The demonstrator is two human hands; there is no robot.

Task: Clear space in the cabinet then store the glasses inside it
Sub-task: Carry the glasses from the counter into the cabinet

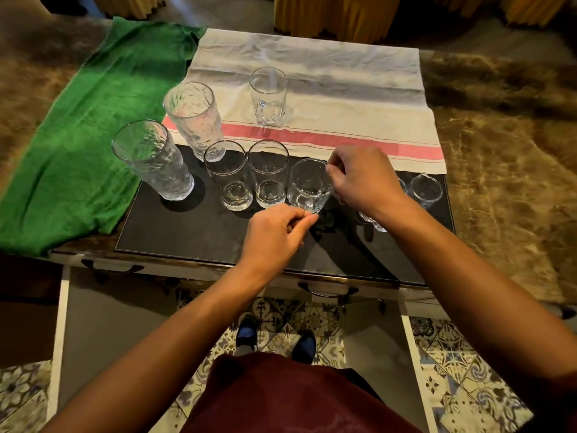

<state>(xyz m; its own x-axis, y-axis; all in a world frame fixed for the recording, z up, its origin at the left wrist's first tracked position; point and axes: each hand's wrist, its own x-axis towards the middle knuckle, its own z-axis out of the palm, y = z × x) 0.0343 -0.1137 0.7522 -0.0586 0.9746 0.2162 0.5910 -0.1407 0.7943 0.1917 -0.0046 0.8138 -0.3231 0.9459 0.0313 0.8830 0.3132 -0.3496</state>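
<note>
Now both hands on glass mug [309, 185], mid black mat [199, 226]: R hand [363, 179] pinches far rim, L hand [274, 232] pinches near base.

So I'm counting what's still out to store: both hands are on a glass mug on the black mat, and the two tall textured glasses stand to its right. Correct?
Not quite. In the head view the two tall textured glasses stand to the left of the glass mug, not its right. The rest holds: the left hand and right hand are both on the mug, on the black mat.
</note>
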